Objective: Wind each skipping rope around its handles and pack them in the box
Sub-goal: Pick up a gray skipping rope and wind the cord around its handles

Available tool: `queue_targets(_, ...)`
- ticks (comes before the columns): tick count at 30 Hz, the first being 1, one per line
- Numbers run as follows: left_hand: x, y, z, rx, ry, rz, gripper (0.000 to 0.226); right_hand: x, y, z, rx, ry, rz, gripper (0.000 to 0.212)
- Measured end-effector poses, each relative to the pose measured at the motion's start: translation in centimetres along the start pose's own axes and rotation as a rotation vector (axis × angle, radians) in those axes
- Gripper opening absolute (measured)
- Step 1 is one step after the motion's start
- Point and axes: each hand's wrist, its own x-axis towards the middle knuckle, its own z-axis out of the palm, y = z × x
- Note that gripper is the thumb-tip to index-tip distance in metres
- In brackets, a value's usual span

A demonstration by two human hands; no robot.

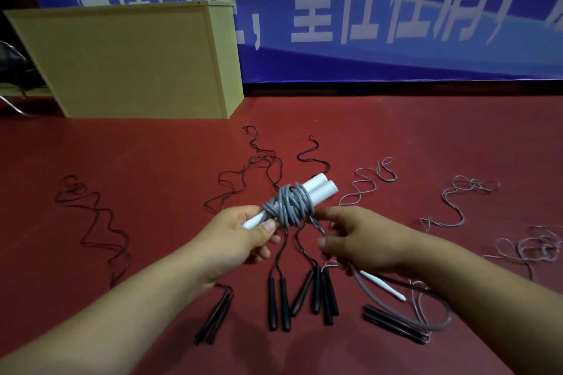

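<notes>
Left hand (243, 233) had its grip curled round the near ends of two white handles (316, 189), thumb on top; gray rope (289, 204) was coiled in a thick bunch round the middle of the pair, held above the red floor (152, 192). Right hand (350, 240) pinched the loose tail of the same gray rope just beside the coil, fingers curled on it; the tail ran under the wrist in a wide loop low right. On the floor below lay more skipping ropes: black handles (278, 303) in pairs, thin dark cords (259, 158) snaking away, pale cords (451, 207) to the right, one white handle (384, 285) partly hidden by the right forearm. Tan box (128, 61) stood far left on the floor, well apart from the hands. Blue banner (396, 24) behind carried big white Chinese characters, cropped; only "重任在肩" seemed readable
</notes>
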Motion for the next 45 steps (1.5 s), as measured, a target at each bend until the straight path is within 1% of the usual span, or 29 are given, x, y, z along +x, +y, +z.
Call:
queue_targets(2, 0.4, -0.4, -0.3, 0.083, 0.061, -0.007, 0.021, -0.2, -0.4, 0.2, -0.019, -0.034, 0.01, 0.042)
queue_targets(5, 1.0, -1.0, -0.7, 0.203, 0.182, -0.038, 0.02, -0.4, -0.7, 0.4, -0.071, -0.03, 0.027, 0.03)
queue_targets(9, 1.8, -1.4, -1.7, 0.187, 0.382, -0.131, 0.016, -0.7, -1.0, 0.4, -0.133, -0.032, 0.019, 0.018)
queue_targets(11, 1.8, -1.6, -2.1, 0.187, 0.406, -0.164, 0.015, -0.7, -1.3, 0.5, -0.143, 0.0, -0.037, 0.008)
queue_targets(12, 1.7, -1.7, -2.1, 0.203, 0.396, -0.172, 0.015, -0.8, -1.5, 0.5, -0.168, 0.027, -0.076, 0.01)
queue_targets(14, 1.4, -1.8, -2.0, 0.284, 0.353, -0.172, 0.018, -0.9, -1.9, 0.5, -0.265, 0.082, -0.157, 0.021)
queue_targets(18, 1.0, -1.6, -1.5, 0.517, 0.247, -0.108, 0.029, -1.1, -2.2, 0.1, -0.417, 0.193, -0.277, 0.027)
queue_targets(22, 0.5, -0.6, -1.0, 0.675, 0.139, 0.0, 0.028, -1.1, -1.7, -0.8, -0.358, 0.365, -0.336, 0.025)
queue_targets(25, 0.2, -0.1, -0.6, 0.727, 0.022, 0.069, 0.024, -0.9, -1.2, -1.4, -0.332, 0.484, -0.349, 0.019)
queue_targets(28, -0.2, 0.1, -0.5, 0.744, -0.103, 0.151, 0.019, -0.7, -0.8, -1.9, -0.28, 0.556, -0.322, 0.018)
queue_targets(30, -0.4, 0.4, -0.4, 0.694, -0.196, 0.19, 0.016, -0.7, -0.4, -2.3, -0.246, 0.585, -0.293, 0.016)
queue_targets(32, -0.7, 0.6, -0.2, 0.618, -0.268, 0.192, 0.012, -0.6, -0.2, -2.5, -0.091, 0.547, -0.251, 0.015)
queue_targets(34, -0.9, 0.7, 0.0, 0.566, -0.341, 0.19, 0.008, -0.8, -0.3, -2.4, 0.096, 0.452, -0.217, 0.015)
queue_targets(36, -1.1, 0.8, 0.0, 0.485, -0.436, 0.193, 0.006, -0.9, -0.7, -2.3, 0.112, 0.395, -0.239, 0.013)
queue_targets(38, -1.3, 0.8, -0.2, 0.395, -0.518, 0.193, 0.009, -1.0, -0.9, -2.4, 0.227, 0.336, -0.244, 0.014)
queue_targets(40, -1.5, 1.0, -0.2, 0.346, -0.582, 0.194, 0.008, -1.0, -0.6, -2.6, 0.334, 0.251, -0.223, 0.023)
queue_targets(42, -1.9, 1.1, 0.0, 0.286, -0.648, 0.199, 0.007, -0.9, -0.3, -2.4, 0.394, 0.144, -0.205, 0.038)
queue_targets(44, -2.1, 1.3, 0.3, 0.231, -0.708, 0.19, 0.026, -0.7, -0.1, -2.1, 0.427, 0.064, -0.206, 0.049)
queue_targets(45, -2.1, 1.4, 0.4, 0.214, -0.724, 0.185, 0.031, -0.5, -0.1, -2.0, 0.435, 0.05, -0.205, 0.05)
